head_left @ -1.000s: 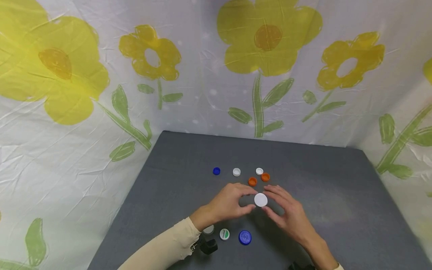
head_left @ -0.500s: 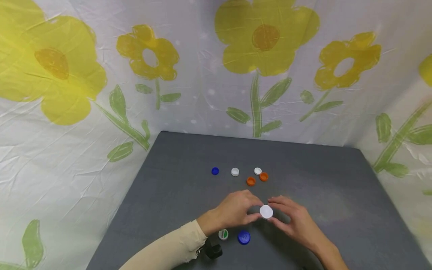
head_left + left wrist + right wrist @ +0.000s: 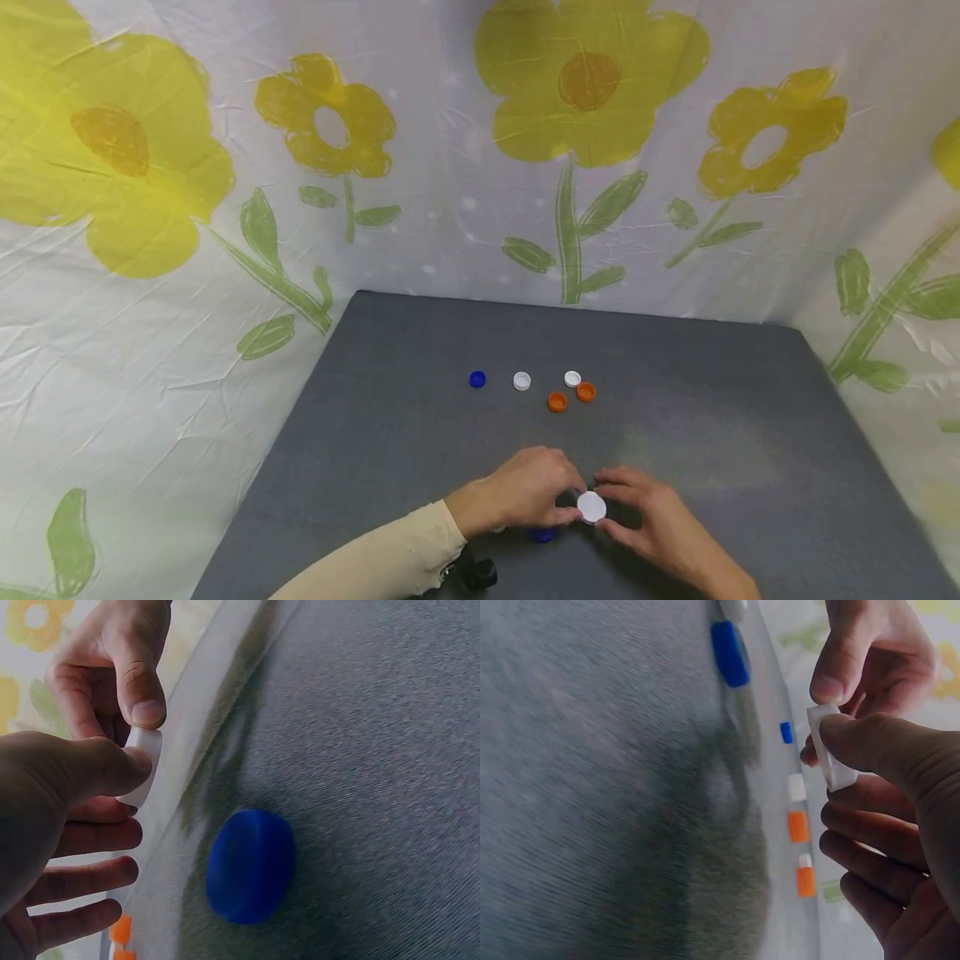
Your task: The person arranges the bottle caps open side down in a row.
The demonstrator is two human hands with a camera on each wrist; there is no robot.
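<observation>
A round white bottle cap (image 3: pixel 592 507) is held between both hands above the grey table. My left hand (image 3: pixel 525 490) pinches its left edge with thumb and fingers. From the opposite side, my right hand (image 3: pixel 654 518) pinches the same cap. In the left wrist view the cap (image 3: pixel 145 765) stands edge-on between the two thumbs, and the right wrist view shows its thin side (image 3: pixel 830 748) too. Below lies a large blue cap (image 3: pixel 251 866) on the cloth. In the head view that blue cap (image 3: pixel 542 535) is mostly hidden by the left hand.
Farther back on the table (image 3: pixel 420 342) lie a small blue cap (image 3: pixel 477 379), a white cap (image 3: pixel 522 381), another white cap (image 3: pixel 572 379) and two orange caps (image 3: pixel 557 402). A floral curtain (image 3: pixel 450 208) surrounds the table. A black wrist device (image 3: pixel 478 575) hangs beneath the left sleeve.
Both hands have moved the white cap toward the near edge and slightly right. The left hand and forearm now cover most of the near caps. The far caps stay put.
</observation>
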